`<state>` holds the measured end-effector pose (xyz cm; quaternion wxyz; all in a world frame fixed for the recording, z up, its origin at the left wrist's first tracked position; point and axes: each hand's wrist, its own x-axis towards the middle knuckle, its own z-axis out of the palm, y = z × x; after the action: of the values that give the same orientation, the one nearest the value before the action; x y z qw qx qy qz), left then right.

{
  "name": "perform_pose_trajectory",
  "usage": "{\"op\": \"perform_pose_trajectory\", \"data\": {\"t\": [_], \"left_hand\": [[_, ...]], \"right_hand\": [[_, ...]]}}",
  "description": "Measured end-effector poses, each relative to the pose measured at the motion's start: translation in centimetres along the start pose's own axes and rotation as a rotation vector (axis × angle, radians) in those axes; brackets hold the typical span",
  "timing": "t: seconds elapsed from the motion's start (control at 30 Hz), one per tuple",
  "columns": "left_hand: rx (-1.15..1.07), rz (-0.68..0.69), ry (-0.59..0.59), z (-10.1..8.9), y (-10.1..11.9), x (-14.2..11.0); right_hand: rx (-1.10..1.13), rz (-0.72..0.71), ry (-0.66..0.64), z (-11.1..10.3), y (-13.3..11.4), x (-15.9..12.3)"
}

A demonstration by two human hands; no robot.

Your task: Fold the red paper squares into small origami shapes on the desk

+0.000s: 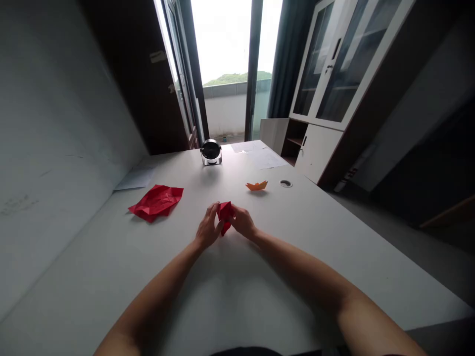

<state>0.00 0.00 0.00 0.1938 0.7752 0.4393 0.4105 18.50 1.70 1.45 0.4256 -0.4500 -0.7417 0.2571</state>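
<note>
Between my two hands, just above the middle of the white table, is a piece of folded red paper (225,211). My left hand (208,227) grips its left side, with the thumb on the near face. On the right, my right hand (243,221) pinches the paper's edge with thumb and fingers. A pointed red flap hangs down toward me below the thumbs. Farther left lies a creased, opened-out sheet of red paper (156,201). An orange paper boat (257,186) sits beyond my right hand, touched by neither hand.
A round black object on a silver stand (211,152) is near the table's far edge. White papers (265,157) lie at the far right, another sheet (134,178) by the left wall. A round cable hole (286,183) is right of the boat. A glass-door cabinet (334,64) stands beyond.
</note>
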Motion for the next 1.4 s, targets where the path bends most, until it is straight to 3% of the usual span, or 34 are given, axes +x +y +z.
{"op": "perform_pose_trajectory", "data": {"t": [0.2, 0.47, 0.67, 0.8, 1.0, 1.17, 1.27, 1.4], "left_hand": [[0.020, -0.020, -0.027, 0.0, 0.4, -0.1], [-0.092, -0.103, 0.033, -0.5, 0.8, 0.1], [-0.190, -0.071, 0.059, -0.2, 0.3, 0.2], [-0.178, -0.028, 0.055, -0.2, 0.4, 0.2], [-0.114, 0.013, 0.003, -0.3, 1.5, -0.1], [-0.199, 0.012, 0.073, -0.3, 1.4, 0.0], [-0.339, -0.056, 0.159, -0.1, 0.7, 0.3], [-0.719, -0.305, 0.205, 0.3, -0.1, 0.7]], "right_hand": [[0.058, -0.009, 0.007, -0.1, 0.0, 0.1], [0.011, -0.080, -0.031, 0.7, 0.6, -0.1], [-0.018, 0.022, 0.009, 0.7, 0.8, -0.1], [0.105, 0.068, 0.050, 0.7, 0.8, -0.1], [0.320, 0.107, 0.012, 0.9, 0.7, -0.7], [0.361, 0.103, 0.079, 0.6, 1.3, -0.3], [0.430, 0.104, 0.104, 0.7, 1.7, 0.2], [0.570, 0.109, 0.074, 0.8, 1.7, 0.6]]}}
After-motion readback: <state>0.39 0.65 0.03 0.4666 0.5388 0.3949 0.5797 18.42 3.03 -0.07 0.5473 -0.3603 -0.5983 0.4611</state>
